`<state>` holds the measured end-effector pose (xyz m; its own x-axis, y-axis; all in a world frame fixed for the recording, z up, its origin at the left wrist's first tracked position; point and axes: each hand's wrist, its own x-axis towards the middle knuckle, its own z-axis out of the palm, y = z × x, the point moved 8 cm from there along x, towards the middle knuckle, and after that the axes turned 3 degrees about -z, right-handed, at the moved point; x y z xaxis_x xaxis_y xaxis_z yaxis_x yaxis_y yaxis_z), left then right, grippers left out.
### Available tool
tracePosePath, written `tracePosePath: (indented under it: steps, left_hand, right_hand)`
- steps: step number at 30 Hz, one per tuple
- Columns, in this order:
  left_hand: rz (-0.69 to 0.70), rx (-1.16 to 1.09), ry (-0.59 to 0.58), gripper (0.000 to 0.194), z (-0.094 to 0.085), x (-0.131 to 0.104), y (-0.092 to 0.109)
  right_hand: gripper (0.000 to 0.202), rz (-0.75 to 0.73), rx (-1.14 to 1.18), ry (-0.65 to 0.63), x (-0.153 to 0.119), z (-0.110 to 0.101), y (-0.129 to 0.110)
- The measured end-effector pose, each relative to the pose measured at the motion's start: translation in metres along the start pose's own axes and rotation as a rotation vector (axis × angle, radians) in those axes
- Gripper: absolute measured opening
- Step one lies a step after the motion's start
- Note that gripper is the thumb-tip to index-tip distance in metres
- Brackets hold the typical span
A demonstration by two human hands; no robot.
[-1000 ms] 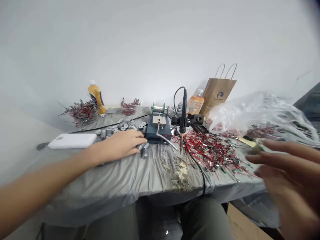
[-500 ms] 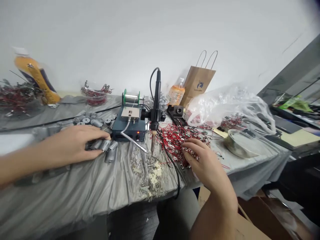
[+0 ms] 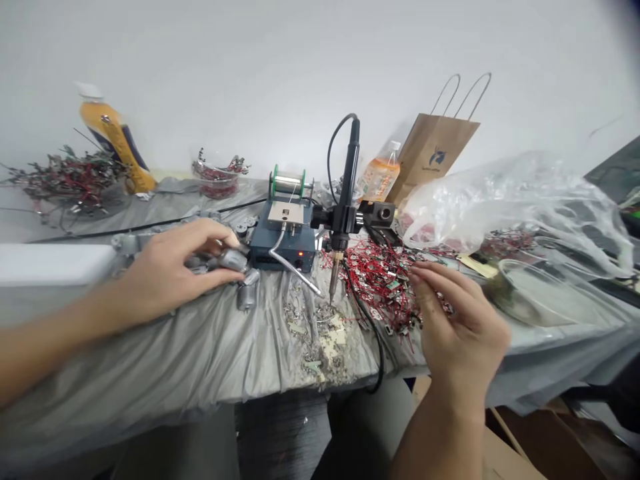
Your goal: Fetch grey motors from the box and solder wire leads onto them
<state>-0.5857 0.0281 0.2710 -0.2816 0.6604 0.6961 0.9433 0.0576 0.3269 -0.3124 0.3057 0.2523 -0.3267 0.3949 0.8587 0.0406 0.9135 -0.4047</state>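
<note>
My left hand [image 3: 175, 270] is closed, thumb and fingertips around a small silver cylindrical motor [image 3: 233, 260], over other such motors. Another motor [image 3: 247, 298] stands on the grey cloth just beside it. My right hand [image 3: 463, 320] has thumb and fingers pinched together at the right side of a heap of red-wired small parts [image 3: 377, 280]. What lies between those fingertips is too small to make out. Between the hands, a soldering iron [image 3: 345, 220] is clamped tip down. Beside it stands a blue soldering station [image 3: 283, 243] with a solder spool [image 3: 289, 183] and a bent feed tube [image 3: 297, 270].
Solder scraps [image 3: 320, 343] litter the cloth below the iron tip. A black cable [image 3: 379, 347] loops over the table's front edge. At right are a plastic bowl [image 3: 515, 267], a clear plastic bag [image 3: 500, 193] and a paper bag [image 3: 440, 150]. A white block [image 3: 55, 263] lies at left.
The view has shifted, so the scene sits further right. My left hand has lifted a motor slightly from the others. My right hand has drawn back from the heap, fingers pinched.
</note>
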Motion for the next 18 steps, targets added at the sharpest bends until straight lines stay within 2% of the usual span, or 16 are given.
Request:
tracePosePath:
  steps: [2, 4, 7, 9, 11, 13, 15, 18]
  left_hand:
    - [0.040, -0.025, -0.056, 0.032, 0.003, 0.000, 0.009]
    - [0.079, -0.081, -0.130, 0.027, 0.009, -0.001, 0.018]
    - [0.113, -0.210, -0.164, 0.025, 0.015, -0.002, 0.033]
    - [0.083, -0.309, -0.199, 0.023, 0.021, -0.005, 0.040]
    - [-0.065, -0.409, -0.261, 0.022, 0.032, -0.008, 0.040]
    - [-0.344, -0.476, -0.325, 0.024, 0.047, -0.016, 0.032]
    - [-0.655, -0.512, -0.377, 0.029, 0.061, -0.028, 0.024]
    - [-0.921, -0.606, -0.448, 0.041, 0.079, -0.040, 0.027]
  right_hand:
    - [0.011, 0.061, 0.066, 0.111, -0.003, -0.005, -0.007]
    - [0.011, 0.114, 0.076, 0.135, -0.007, -0.005, -0.011]
    - [0.018, 0.176, 0.091, 0.062, -0.012, 0.003, -0.011]
    - [0.022, 0.202, 0.134, -0.008, -0.014, 0.009, -0.010]
    - [0.028, 0.230, 0.207, -0.062, -0.016, 0.015, -0.008]
    - [0.033, 0.267, 0.275, -0.094, -0.018, 0.019, -0.007]
    - [0.027, 0.283, 0.277, -0.111, -0.019, 0.021, -0.008]
    - [0.019, 0.291, 0.237, -0.129, -0.021, 0.023, -0.011]
